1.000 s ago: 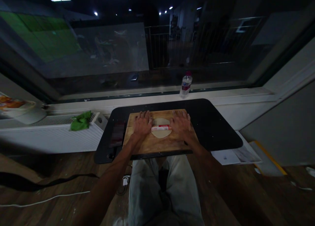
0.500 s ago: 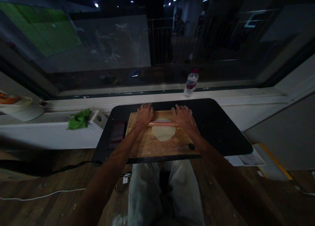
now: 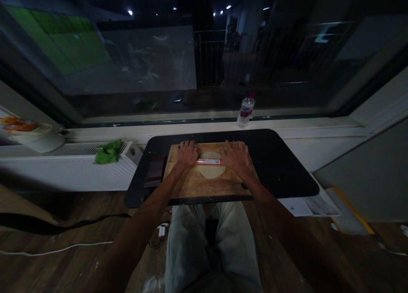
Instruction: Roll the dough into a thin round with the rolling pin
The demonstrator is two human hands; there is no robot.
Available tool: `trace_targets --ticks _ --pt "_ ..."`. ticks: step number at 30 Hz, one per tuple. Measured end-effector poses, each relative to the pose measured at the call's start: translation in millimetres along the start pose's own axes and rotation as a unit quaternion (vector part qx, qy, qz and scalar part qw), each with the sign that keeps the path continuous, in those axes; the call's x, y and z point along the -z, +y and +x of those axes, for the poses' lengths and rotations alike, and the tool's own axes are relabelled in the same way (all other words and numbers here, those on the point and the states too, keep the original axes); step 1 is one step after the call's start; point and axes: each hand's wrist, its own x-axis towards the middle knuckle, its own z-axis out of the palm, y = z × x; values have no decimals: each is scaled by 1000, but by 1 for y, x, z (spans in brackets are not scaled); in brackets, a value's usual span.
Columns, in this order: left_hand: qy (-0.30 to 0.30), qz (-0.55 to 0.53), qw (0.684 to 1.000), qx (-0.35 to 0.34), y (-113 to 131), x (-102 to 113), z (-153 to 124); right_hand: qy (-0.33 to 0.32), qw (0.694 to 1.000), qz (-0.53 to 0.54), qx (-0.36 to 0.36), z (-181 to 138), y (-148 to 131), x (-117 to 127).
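A flat round of pale dough (image 3: 211, 170) lies on a wooden board (image 3: 207, 184) that rests on a small black table (image 3: 280, 165). Across the dough lies a rolling pin with a red and white label (image 3: 208, 161). My left hand (image 3: 186, 153) presses flat on its left end with fingers stretched out. My right hand (image 3: 235, 155) presses flat on its right end the same way. Both forearms reach forward over my lap.
A water bottle (image 3: 245, 110) stands on the window sill behind the table. A dark phone-like object (image 3: 155, 170) lies left of the board. A green cloth (image 3: 108, 152) sits on the white radiator, a bowl (image 3: 32, 135) further left. Cables run over the wooden floor.
The rolling pin went forward to the dough's far edge, then came back a little toward me. Both hands stayed flat on its ends.
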Motion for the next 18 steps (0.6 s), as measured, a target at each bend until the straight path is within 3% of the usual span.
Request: trace_targets --ticks 18 --pt "14 26 999 -25 4 9 -54 29 1000 1 -2 -62 -12 -2"
